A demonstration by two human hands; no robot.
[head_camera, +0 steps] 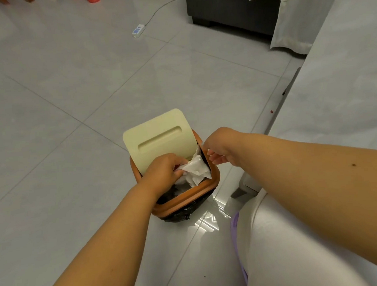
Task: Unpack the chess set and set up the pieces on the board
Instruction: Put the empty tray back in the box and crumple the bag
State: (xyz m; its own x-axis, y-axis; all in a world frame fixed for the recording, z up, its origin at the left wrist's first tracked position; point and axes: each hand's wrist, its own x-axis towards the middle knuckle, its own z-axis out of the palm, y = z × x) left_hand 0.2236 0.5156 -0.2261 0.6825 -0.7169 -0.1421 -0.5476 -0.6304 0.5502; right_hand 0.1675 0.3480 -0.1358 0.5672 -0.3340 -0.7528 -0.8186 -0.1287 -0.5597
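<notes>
A small orange waste bin (200,190) with a black liner stands on the tiled floor, its cream swing lid (158,138) tipped up. My left hand (162,170) grips a crumpled clear plastic wrapper (196,168) in the bin's opening. My right hand (219,148) hovers over the bin's right rim with its fingers loosely curled; it holds nothing that I can see. No chess board or chess pieces are in view.
A white table (340,81) runs along the right side, one of its legs (247,183) close to the bin. A power strip (138,30) with its cable lies on the floor farther off. A dark cabinet (228,6) stands at the back.
</notes>
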